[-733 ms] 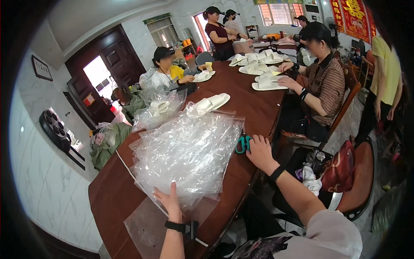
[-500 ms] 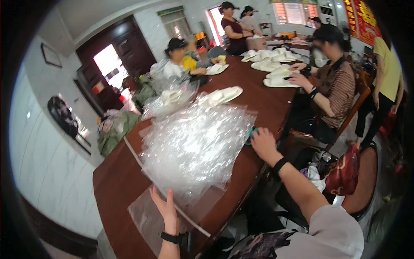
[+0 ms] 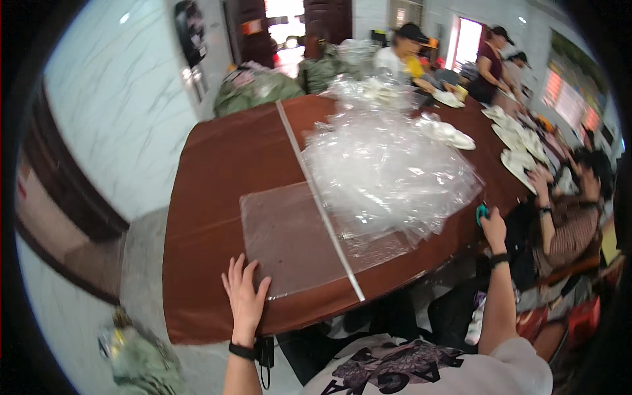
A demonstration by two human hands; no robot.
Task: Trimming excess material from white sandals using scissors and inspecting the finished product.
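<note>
My left hand point(image 3: 243, 293) is open, fingers spread, at the near left corner of a flat clear plastic bag point(image 3: 280, 230). Its thumb is by the bag's edge; whether it presses on it I cannot tell. A thin white strip point(image 3: 320, 207) lies straight across the bag and the brown tabletop point(image 3: 217, 171). Right of the strip a loose heap of clear plastic bags point(image 3: 388, 164) covers part of the flat one. Beyond the heap's right corner, my right hand point(image 3: 494, 230) is closed on a small teal ring-shaped thing point(image 3: 482, 212), partly hidden by the fingers.
White slippers point(image 3: 447, 133) lie behind the heap, with more slippers point(image 3: 517, 135) in a row along the far right. A person in a striped top point(image 3: 576, 227) sits at my right; others work farther back. Green sacks point(image 3: 260, 92) stand past the table's far edge.
The view has swung left, so the table's left end now shows. My left hand has moved from beside the white strip to the flat bag's near left corner. My right hand still holds the teal thing.
</note>
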